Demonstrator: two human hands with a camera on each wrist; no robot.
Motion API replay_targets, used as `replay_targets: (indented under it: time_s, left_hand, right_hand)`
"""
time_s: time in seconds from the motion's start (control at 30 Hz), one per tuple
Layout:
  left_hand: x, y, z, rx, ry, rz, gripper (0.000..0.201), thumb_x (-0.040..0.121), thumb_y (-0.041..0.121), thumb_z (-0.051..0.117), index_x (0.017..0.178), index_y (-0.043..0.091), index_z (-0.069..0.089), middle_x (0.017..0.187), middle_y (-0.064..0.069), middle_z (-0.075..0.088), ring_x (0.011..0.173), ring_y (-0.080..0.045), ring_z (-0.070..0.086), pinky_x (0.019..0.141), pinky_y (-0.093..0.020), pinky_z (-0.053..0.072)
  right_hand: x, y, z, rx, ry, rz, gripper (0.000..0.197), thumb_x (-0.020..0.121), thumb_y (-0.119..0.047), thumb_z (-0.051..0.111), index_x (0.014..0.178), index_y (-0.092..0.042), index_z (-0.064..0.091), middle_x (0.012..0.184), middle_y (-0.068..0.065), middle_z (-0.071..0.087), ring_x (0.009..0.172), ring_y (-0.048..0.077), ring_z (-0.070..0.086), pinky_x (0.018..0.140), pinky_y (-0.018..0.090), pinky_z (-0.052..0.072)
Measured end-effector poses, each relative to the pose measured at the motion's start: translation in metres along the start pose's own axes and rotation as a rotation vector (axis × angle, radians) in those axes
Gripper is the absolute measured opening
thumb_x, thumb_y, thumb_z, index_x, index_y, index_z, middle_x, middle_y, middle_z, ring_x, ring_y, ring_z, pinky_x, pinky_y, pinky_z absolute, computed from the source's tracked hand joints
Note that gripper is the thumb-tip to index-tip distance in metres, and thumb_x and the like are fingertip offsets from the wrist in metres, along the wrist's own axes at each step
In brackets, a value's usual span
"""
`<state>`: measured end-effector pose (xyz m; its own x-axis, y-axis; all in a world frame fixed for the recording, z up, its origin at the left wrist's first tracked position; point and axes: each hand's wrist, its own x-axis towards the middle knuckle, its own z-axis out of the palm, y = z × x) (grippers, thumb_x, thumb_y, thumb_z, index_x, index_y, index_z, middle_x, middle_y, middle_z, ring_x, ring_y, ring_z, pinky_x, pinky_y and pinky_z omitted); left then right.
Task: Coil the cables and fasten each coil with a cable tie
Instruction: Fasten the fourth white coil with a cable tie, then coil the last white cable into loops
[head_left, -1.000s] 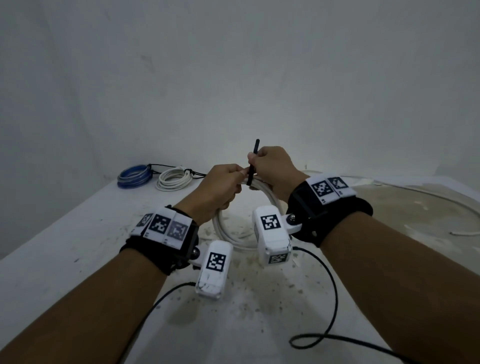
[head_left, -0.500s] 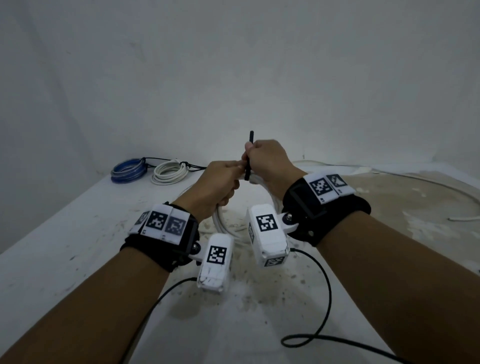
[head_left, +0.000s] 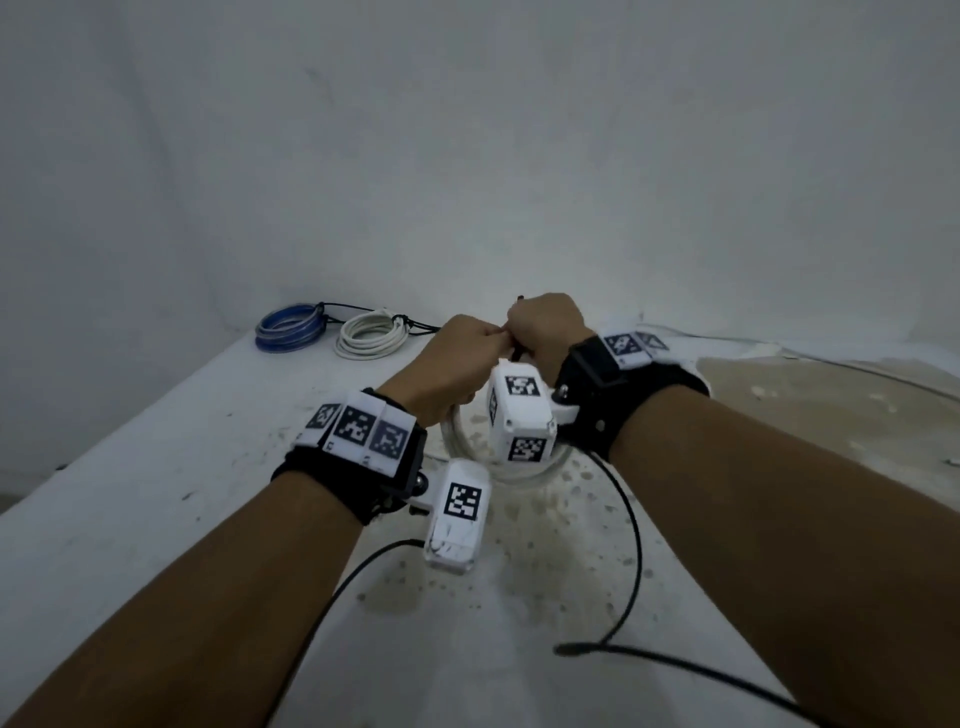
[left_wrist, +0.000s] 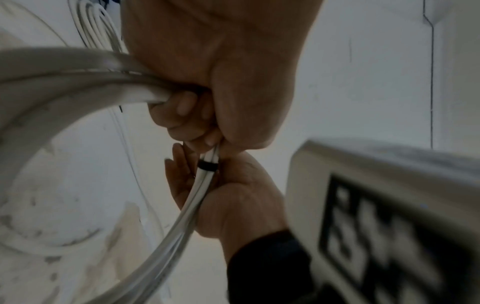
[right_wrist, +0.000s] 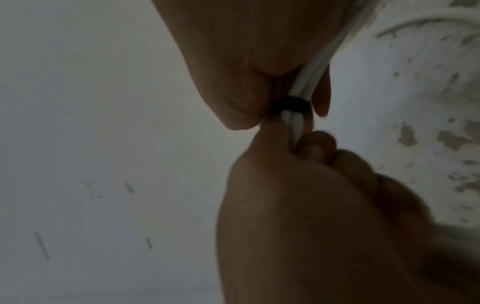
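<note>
Item 1, white cable coil (head_left: 470, 451): we hold it upright above the table (head_left: 156, 493), its lower loop hanging behind the wrist cameras. In the left wrist view the strands (left_wrist: 182, 216) run as a tight bundle between our two hands.

Item 2, black cable tie (right_wrist: 289, 106): wrapped as a closed band around the strands, sitting between the two hands. Its free tail (head_left: 518, 300) shows as a short black tip above the right hand in the head view.

Item 3, left hand (head_left: 457, 358): fingers (left_wrist: 182, 115) curled tight around the bundle, just beside the tie.

Item 4, right hand (head_left: 545, 327): fingers bent around the bundle and the tie on the other side; we cannot tell exactly which fingers pinch the tail.

Item 5, blue cable coil (head_left: 288, 327): flat at the far left of the table, bound with a black tie.

Item 6, second white coil (head_left: 371, 335): just beside the blue one, also tied in black.

Item 7, wrist cameras (head_left: 457, 514): white housings on black straps, bearing square black-and-white coded markers; thin black leads trail over the table.

Markings: no brand or readable writing on any item, only the coded markers.
</note>
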<state>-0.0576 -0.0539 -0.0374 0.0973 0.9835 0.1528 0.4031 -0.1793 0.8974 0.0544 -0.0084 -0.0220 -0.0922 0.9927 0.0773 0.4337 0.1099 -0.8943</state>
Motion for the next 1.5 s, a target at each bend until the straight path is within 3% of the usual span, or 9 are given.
replay_targets:
  time_s: [0.2,0.3,0.47,0.63,0.83,1.0,1.13,1.23,1.5]
  left_hand:
    - [0.005,-0.017,-0.032,-0.094,0.021,-0.099,0.023,0.102,0.026,0.044,0.095,0.012,0.062,0.055,0.003,0.033,0.042,-0.01,0.023,0.041,-0.019,0.016]
    - [0.009,-0.026,-0.048,-0.107,0.021,-0.123,0.017,0.099,0.024,0.046,0.089,0.014,0.055,0.056,0.002,0.036,0.043,-0.009,0.025,0.041,-0.02,0.016]
    - [0.019,-0.038,-0.066,-0.171,0.058,-0.18,0.023,0.096,0.016,0.044,0.074,0.018,0.05,0.057,0.002,0.037,0.044,-0.009,0.025,0.041,-0.021,0.017]
    - [0.033,-0.054,-0.094,-0.087,0.066,-0.173,0.016,0.099,0.022,0.045,0.089,0.015,0.055,0.058,0.003,0.042,0.042,-0.007,0.029,0.039,-0.018,0.02]
    - [0.068,-0.058,-0.143,-0.05,0.112,-0.122,0.024,0.101,0.031,0.052,0.093,0.01,0.059,0.069,-0.003,0.057,0.047,-0.01,0.042,0.042,-0.022,0.035]
    - [0.093,-0.081,-0.177,0.036,0.314,-0.222,0.077,0.087,0.07,0.045,0.131,0.006,0.047,0.126,-0.007,0.056,0.112,-0.024,0.057,0.09,-0.034,0.045]
    - [0.1,-0.112,-0.191,0.017,0.446,-0.223,0.045,0.096,0.05,0.046,0.076,0.01,0.054,0.07,-0.014,0.05,0.067,-0.025,0.05,0.064,-0.03,0.036]
    - [0.098,-0.132,-0.193,-0.031,0.421,-0.286,0.033,0.1,0.037,0.049,0.071,0.021,0.042,0.077,-0.004,0.041,0.077,-0.017,0.042,0.069,-0.031,0.035]
    - [0.087,-0.159,-0.197,-0.01,0.4,-0.276,0.02,0.098,0.033,0.054,0.084,0.021,0.045,0.095,-0.006,0.046,0.086,-0.018,0.047,0.081,-0.034,0.043]
  right_hand:
    - [0.0,0.004,0.006,0.398,-0.37,0.13,0.055,0.1,-0.053,0.04,0.111,-0.004,0.064,0.097,0.022,0.072,0.082,0.036,0.071,0.07,0.042,0.058]
    - [0.002,0.001,0.003,0.377,-0.581,0.081,0.034,0.1,-0.032,0.054,0.127,-0.013,0.053,0.107,0.018,0.07,0.081,0.03,0.071,0.069,0.041,0.059]
    - [0.015,-0.01,0.025,0.128,-0.44,-0.147,0.032,0.095,-0.015,0.063,0.125,-0.017,0.05,0.106,0.02,0.07,0.078,0.03,0.073,0.069,0.04,0.061]
    - [0.042,-0.02,0.036,0.069,-0.616,0.006,0.026,0.096,-0.016,0.062,0.116,0.001,0.065,0.106,0.013,0.074,0.092,0.024,0.072,0.084,0.04,0.059]
    - [0.096,-0.04,0.07,0.169,-0.526,0.018,0.019,0.095,-0.011,0.063,0.106,0.003,0.069,0.088,0.009,0.074,0.073,0.015,0.07,0.068,0.032,0.061]
    - [0.146,-0.041,0.106,0.433,-0.331,0.13,0.017,0.099,-0.005,0.054,0.099,0.011,0.062,0.078,0.016,0.063,0.052,0.016,0.065,0.051,0.03,0.059]
    - [0.186,-0.035,0.136,0.58,-0.181,0.202,0.029,0.1,-0.002,0.051,0.122,0.017,0.054,0.088,0.018,0.062,0.068,0.023,0.059,0.076,0.039,0.058]
    - [0.205,-0.027,0.152,0.37,-0.159,0.193,0.034,0.099,-0.005,0.049,0.131,0.007,0.052,0.091,0.008,0.061,0.066,0.015,0.059,0.057,0.024,0.056]
    - [0.214,-0.009,0.174,-0.434,-0.097,0.071,0.028,0.082,-0.024,0.072,0.101,-0.005,0.065,0.097,0.017,0.07,0.09,0.034,0.067,0.069,0.031,0.044]
